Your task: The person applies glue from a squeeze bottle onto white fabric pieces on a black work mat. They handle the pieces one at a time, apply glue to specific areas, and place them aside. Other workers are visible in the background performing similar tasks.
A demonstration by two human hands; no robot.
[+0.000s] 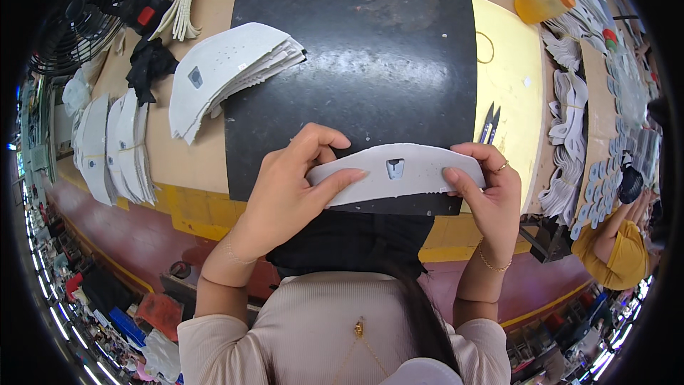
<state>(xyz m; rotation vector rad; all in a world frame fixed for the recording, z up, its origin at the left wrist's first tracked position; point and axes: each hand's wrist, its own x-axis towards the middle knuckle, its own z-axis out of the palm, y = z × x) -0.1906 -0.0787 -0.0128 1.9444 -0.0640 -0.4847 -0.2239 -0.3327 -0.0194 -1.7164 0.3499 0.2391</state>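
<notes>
Between my hands, over the front edge of a black mat [356,64], I hold a curved white fabric panel [420,164] with a small grey-and-black patch at its middle. My left hand [303,175] grips the panel's left end, thumb on top and fingers behind. At the right end my right hand [491,182] pinches it the same way. A fanned stack of similar white panels [235,64] lies on the mat's left edge. Small thread snips [489,122] rest just beyond my right hand on a yellow sheet [509,64].
Bundled white panels [128,150] stand at the left table edge, near a black fan [75,11] and a bundle of cream strips [189,0]. On the right are an orange bottle [545,3], tied white pieces [566,114] and a person in yellow [616,253].
</notes>
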